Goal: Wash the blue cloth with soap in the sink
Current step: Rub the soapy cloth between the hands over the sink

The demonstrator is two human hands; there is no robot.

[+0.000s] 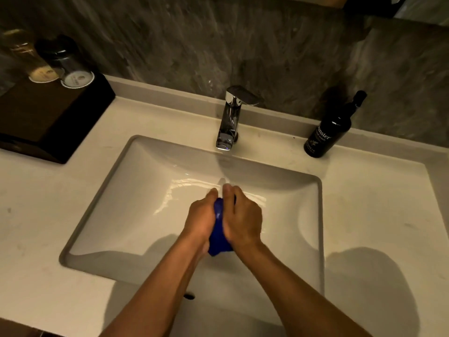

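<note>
A bunched blue cloth (pixel 219 235) is pressed between my two palms over the middle of the white sink (pixel 145 190). My left hand (pixel 202 218) grips its left side and my right hand (pixel 241 220) covers its right side, fingers pointing toward the chrome tap (pixel 229 120). Most of the cloth is hidden by my hands; only a strip between them and a lump below the wrists show. A thin stream of water seems to fall just beyond my fingertips. A black soap pump bottle (pixel 328 131) stands on the counter at the back right.
A dark wooden tray (pixel 46 122) with two upturned glasses (pixel 70 66) sits on the counter at the back left. The pale countertop (pixel 379 215) surrounds the sink. A grey stone wall rises behind the tap. The sink's overflow hole (pixel 189 296) lies near its front wall.
</note>
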